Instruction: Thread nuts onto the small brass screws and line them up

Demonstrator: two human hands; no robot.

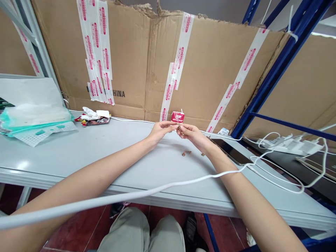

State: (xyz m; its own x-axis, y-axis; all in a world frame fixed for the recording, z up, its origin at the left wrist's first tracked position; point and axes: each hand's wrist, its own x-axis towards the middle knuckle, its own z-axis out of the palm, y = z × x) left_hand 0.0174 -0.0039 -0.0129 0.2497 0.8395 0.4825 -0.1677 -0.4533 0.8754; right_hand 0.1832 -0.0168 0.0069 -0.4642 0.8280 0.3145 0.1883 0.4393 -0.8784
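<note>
My left hand (159, 131) and my right hand (191, 134) meet above the grey tabletop, fingertips pinched together. Between them is a small brass-coloured screw (178, 126), partly covered by the fingers; its exact shape is too small to make out. Just behind the fingertips stands a small red box (177, 117) with white lettering. Closer to me on the table lie a few loose brass-coloured screws (187, 152). One more small brass piece (202, 154) rests beside my right wrist, and others are partly hidden behind the hands.
A white cable (162, 189) hangs across the foreground above both forearms. Right of my right arm lie a dark phone (231, 151) and a white power strip (291, 144). Plastic packets (36, 119) and a crumpled wrapper (96, 117) sit left. Taped cardboard (131, 63) closes off the back.
</note>
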